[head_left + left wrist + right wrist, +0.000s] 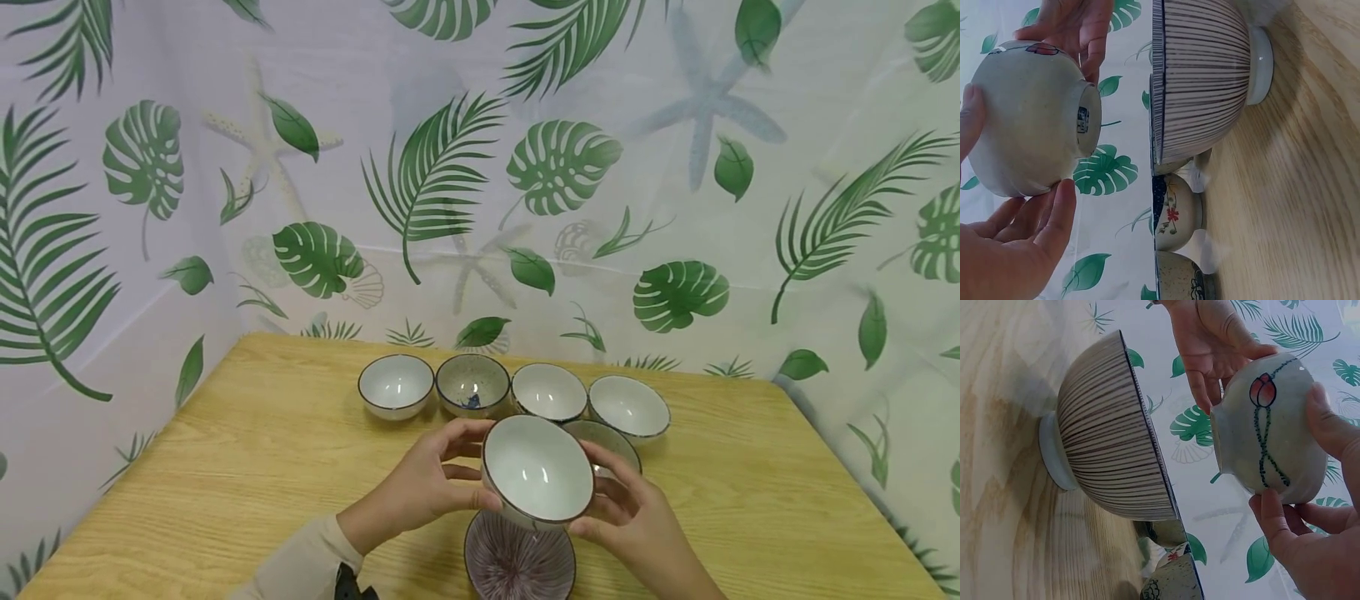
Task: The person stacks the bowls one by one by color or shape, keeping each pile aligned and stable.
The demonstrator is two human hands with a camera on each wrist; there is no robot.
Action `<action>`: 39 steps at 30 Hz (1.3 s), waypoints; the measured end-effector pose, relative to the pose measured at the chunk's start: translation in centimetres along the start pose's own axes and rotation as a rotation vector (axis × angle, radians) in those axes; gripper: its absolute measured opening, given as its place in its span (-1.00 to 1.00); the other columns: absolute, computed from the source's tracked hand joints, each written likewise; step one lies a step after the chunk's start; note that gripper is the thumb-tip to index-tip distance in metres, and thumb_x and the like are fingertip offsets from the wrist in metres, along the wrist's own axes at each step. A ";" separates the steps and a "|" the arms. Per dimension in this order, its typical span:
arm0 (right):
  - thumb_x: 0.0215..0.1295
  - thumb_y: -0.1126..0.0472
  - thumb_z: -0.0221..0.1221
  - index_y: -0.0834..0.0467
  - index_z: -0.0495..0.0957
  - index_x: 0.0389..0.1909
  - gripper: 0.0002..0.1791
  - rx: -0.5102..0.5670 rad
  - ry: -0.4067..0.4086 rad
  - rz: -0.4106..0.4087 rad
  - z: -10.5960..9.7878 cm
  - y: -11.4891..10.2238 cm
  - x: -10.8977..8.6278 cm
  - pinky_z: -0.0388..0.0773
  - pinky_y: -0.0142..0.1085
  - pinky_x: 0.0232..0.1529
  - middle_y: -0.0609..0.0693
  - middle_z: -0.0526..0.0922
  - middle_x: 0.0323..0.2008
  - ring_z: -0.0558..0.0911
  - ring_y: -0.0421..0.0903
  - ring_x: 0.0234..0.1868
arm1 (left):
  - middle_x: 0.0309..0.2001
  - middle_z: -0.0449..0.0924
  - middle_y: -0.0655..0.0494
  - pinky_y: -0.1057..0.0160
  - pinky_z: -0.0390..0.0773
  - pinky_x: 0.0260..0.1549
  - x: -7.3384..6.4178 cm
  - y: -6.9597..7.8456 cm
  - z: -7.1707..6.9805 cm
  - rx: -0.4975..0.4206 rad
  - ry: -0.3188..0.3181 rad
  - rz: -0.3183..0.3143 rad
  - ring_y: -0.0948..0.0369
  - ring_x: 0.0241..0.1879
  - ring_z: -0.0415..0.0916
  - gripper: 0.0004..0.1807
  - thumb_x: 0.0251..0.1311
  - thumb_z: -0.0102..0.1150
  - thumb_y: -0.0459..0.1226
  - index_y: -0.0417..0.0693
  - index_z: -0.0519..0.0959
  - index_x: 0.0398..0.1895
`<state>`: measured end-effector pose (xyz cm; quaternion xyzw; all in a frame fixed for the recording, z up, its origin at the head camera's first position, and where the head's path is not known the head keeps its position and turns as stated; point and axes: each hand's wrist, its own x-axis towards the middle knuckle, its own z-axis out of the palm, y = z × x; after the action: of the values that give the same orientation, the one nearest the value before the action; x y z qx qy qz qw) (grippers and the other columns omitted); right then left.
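Observation:
A pale bowl (538,468) with a dark rim is held in the air between both hands, tilted so its inside faces the head camera. My left hand (427,479) grips its left side, thumb in front and fingers behind. On the other side my right hand (630,525) grips it the same way. The right wrist view shows a red tulip painted on the bowl's outside (1266,425); the left wrist view shows a dark mark on its foot (1085,119). Below it stands a bowl with purple-brown stripes (517,558), upright on the table.
Along the table's back stand a white bowl (396,385), a speckled grey bowl (472,383) and two more pale bowls (549,392) (628,406). Another greyish bowl (611,442) is partly hidden behind the held one. A leaf-patterned cloth (450,275) hangs behind the wooden table (262,467).

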<state>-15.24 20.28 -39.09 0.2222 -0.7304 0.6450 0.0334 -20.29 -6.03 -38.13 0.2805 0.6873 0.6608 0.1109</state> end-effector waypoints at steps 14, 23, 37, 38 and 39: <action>-0.07 0.36 0.44 0.24 0.31 0.31 -0.15 -0.238 -0.080 -0.049 -0.7 0.3 -0.8 0.57 -0.38 -0.02 -0.10 0.43 0.16 0.51 -0.33 0.06 | 0.21 0.39 -0.09 0.29 0.57 -0.02 -1.1 -0.2 0.3 0.093 -0.105 -0.019 0.11 0.04 0.44 -0.06 -0.20 0.57 -0.29 -0.14 0.32 0.36; -0.21 0.30 0.51 0.23 0.34 0.29 -0.07 -0.357 -0.107 -0.159 -0.9 1.1 -1.3 0.54 -0.39 -0.01 -0.19 0.41 0.19 0.49 -0.33 0.06 | 0.19 0.48 -0.03 0.26 0.53 0.03 -1.5 -0.6 0.5 0.234 -0.106 0.041 0.17 0.13 0.42 -0.06 -0.27 0.59 -0.35 -0.16 0.35 0.32; -0.20 0.13 0.52 0.05 0.40 0.27 -0.12 -0.429 -0.131 -0.043 -0.7 1.6 -1.8 0.54 -0.32 -0.13 -0.05 0.49 0.14 0.41 -0.38 0.06 | 0.12 0.52 0.15 0.22 0.49 -0.01 -2.2 -1.6 0.7 0.301 -0.096 -0.038 0.28 0.01 0.40 -0.04 -0.30 0.62 -0.24 -0.07 0.39 0.31; -0.20 0.13 0.52 0.04 0.41 0.27 -0.12 -0.432 -0.133 -0.027 -0.6 1.6 -1.8 0.54 -0.32 -0.13 -0.05 0.49 0.13 0.41 -0.38 0.06 | 0.12 0.52 0.17 0.22 0.49 -0.02 -2.3 -1.6 0.8 0.309 -0.091 -0.044 0.29 0.02 0.39 -0.04 -0.31 0.63 -0.24 -0.05 0.40 0.31; -0.21 0.12 0.52 0.03 0.41 0.26 -0.12 -0.432 -0.133 -0.008 -0.6 1.6 -1.9 0.54 -0.32 -0.13 -0.04 0.48 0.13 0.41 -0.38 0.05 | 0.12 0.52 0.19 0.21 0.48 -0.02 -2.4 -1.7 0.8 0.317 -0.085 -0.050 0.29 0.03 0.39 -0.04 -0.32 0.63 -0.23 -0.02 0.40 0.31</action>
<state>-14.31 21.47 -41.14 0.2549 -0.8512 0.4576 0.0344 -18.30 -6.58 -40.42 0.3052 0.7843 0.5287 0.1106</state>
